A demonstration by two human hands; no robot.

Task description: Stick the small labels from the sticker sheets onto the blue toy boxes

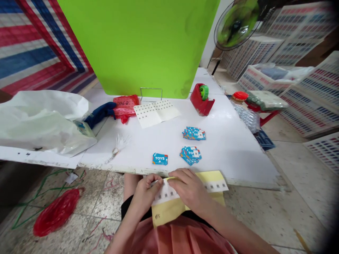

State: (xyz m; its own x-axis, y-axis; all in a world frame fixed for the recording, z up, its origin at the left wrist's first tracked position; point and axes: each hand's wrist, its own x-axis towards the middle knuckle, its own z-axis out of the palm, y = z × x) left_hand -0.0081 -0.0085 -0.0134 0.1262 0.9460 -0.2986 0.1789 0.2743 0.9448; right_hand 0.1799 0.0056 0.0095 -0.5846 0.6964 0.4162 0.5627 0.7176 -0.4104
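Note:
Over my lap lies a yellow-backed sticker sheet with a white strip of small printed squares. My left hand pinches its upper left edge between thumb and fingers. Curled over the middle of the same sheet is my right hand, its fingertips close to my left thumb; whether a loose sticker is between them cannot be made out. On the table just beyond, a single blue TOYS card lies left of a fanned pile of TOYS cards. A second pile of cards sits behind that one, small square labels showing on top.
Another sticker sheet lies farther back on the white table. Behind it stand a green board, a red tape dispenser and a red packet. A white plastic bag covers the left side; crates stand right.

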